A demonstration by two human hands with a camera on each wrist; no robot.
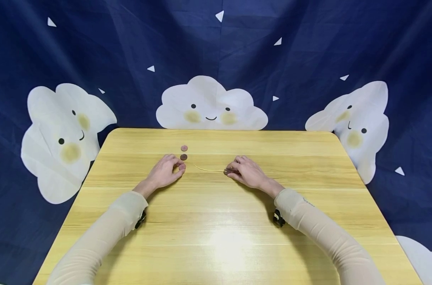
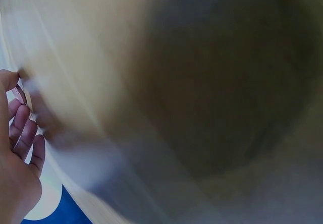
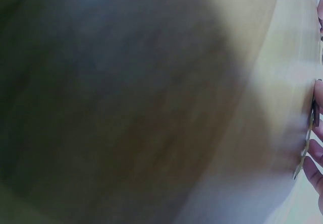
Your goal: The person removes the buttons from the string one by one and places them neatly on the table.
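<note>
Two discs (image 1: 184, 148) between left hand (image 1: 163, 171) and far table edge (image 1: 137, 130)

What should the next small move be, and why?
Probably the left hand should move its pinkish disc toward the loose left end of the yellow string: that end lies nearby, apart from the disc, while the right hand holds a dark disc farther right along it.

Your right hand (image 1: 249, 172) hides part of a dark disc (image 1: 225, 171); how the yellow cord (image 1: 209, 170) meets it is too small to tell. Your left hand (image 1: 163, 171) partly covers a pink disc (image 1: 181, 167). Both wrist views blur the tabletop (image 2: 75, 67) and crop your hands at the edge.
</note>
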